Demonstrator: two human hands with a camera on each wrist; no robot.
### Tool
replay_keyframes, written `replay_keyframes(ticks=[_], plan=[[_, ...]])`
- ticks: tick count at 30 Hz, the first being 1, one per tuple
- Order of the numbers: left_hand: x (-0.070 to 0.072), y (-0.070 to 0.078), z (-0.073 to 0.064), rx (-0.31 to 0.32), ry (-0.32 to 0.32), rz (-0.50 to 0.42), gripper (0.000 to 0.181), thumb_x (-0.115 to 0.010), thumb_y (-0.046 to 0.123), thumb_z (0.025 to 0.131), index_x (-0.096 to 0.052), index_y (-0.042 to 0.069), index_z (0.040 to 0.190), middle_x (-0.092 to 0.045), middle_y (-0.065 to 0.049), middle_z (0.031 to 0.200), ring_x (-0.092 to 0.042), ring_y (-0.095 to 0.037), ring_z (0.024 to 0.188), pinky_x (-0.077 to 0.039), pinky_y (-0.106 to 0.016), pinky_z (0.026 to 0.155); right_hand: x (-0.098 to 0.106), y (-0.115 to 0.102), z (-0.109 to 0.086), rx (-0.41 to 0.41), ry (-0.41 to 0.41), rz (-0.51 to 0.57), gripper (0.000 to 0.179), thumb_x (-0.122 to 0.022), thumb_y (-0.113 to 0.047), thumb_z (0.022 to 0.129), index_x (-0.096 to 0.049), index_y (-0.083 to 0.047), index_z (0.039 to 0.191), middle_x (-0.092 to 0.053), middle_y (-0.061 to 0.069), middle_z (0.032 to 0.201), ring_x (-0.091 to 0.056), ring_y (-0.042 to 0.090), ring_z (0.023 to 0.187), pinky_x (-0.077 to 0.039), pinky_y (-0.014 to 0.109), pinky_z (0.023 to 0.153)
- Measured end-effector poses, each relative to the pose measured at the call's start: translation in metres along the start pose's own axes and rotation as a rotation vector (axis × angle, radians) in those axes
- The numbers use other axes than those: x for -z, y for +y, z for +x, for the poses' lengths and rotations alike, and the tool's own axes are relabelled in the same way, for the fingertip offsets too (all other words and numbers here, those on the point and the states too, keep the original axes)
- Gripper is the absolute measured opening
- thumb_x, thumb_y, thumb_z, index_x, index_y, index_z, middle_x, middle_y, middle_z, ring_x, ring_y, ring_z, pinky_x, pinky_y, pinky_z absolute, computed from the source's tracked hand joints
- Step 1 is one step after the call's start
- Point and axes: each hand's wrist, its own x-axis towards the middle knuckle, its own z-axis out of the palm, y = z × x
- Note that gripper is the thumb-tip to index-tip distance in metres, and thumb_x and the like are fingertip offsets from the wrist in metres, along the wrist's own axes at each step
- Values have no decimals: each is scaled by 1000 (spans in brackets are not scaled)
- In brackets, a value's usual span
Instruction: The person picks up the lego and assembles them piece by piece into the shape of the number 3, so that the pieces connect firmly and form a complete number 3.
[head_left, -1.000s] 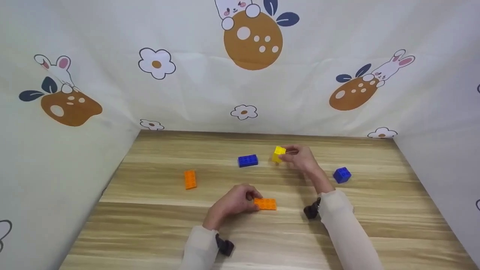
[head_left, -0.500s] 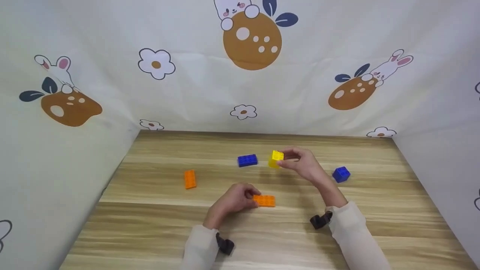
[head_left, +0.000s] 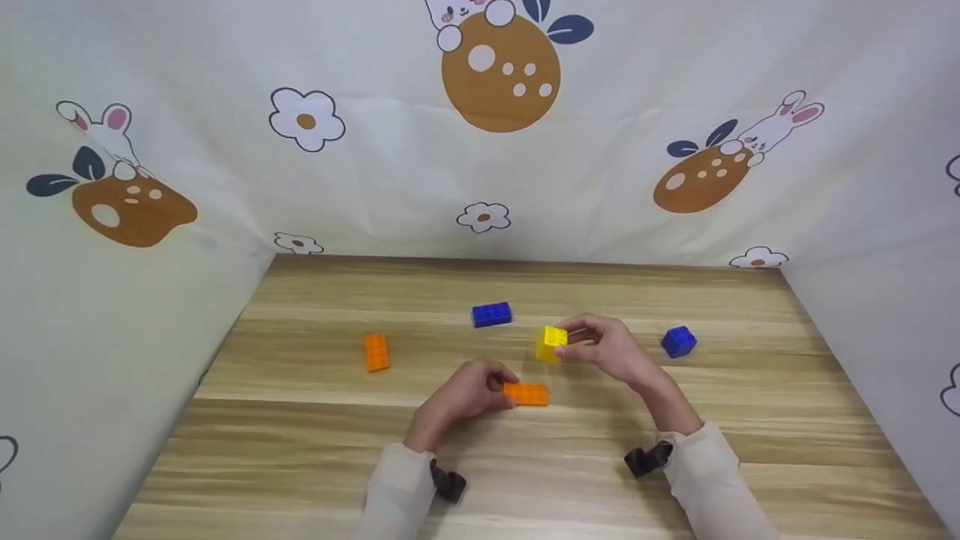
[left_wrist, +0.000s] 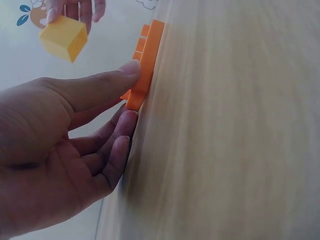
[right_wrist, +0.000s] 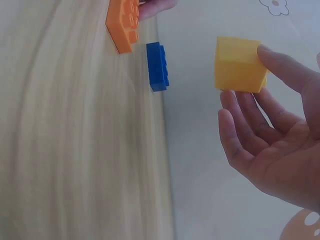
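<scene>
A flat orange building brick [head_left: 528,394] lies studs up on the wooden table, its left end pinched by my left hand [head_left: 471,391]. In the left wrist view the thumb presses the side of that orange brick [left_wrist: 151,55]. My right hand [head_left: 609,349] pinches a yellow building brick [head_left: 551,343] between thumb and fingers, held above the table, behind and slightly right of the orange one. The right wrist view shows the yellow brick [right_wrist: 239,65] raised clear of the surface, its studs mostly hidden.
Toward the back lies a long blue brick [head_left: 492,314]. A second orange brick [head_left: 376,352] sits on the left, and a square blue brick [head_left: 679,342] on the right. A patterned cloth [head_left: 375,195] surrounds the wooden table [head_left: 300,450] at the back and sides.
My right hand has brought the yellow brick nearer to me, toward the orange brick. My left hand keeps its pinch, with only a slight shift.
</scene>
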Motion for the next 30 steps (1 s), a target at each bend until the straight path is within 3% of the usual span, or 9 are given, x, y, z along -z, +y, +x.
replay_keyframes(ticks=[5,13,16,30], plan=[[0,-2,0,-45,10,14,26,-80,14,86,-74,9,111,-70,-3,97,-57,-12,82,-52,-27,78,-9,9,-3,30,-76,8,43,-81,-21,85,-67,0,120,-71,18,113,-67,24,102,-57,23,81],[2,-3,1,-60,11,10,25,-79,13,86,-74,8,110,-71,-4,97,-57,-13,82,-53,-28,77,-22,12,-1,70,-163,-21,42,-82,-20,84,-68,-2,119,-71,16,112,-67,25,102,-58,32,88],[0,-1,3,-66,3,2,25,-79,13,86,-74,9,110,-71,-3,98,-57,-12,82,-52,-27,77,-20,14,-2,43,-168,-52,42,-81,-21,84,-68,-2,119,-71,16,113,-67,25,104,-57,38,91],[3,-4,3,-36,10,-10,25,-80,15,86,-76,11,110,-72,-1,99,-58,-12,84,-54,-29,81,-25,14,1,16,-207,-119,37,-82,-23,84,-70,-9,116,-71,8,111,-65,21,101,-56,40,94]])
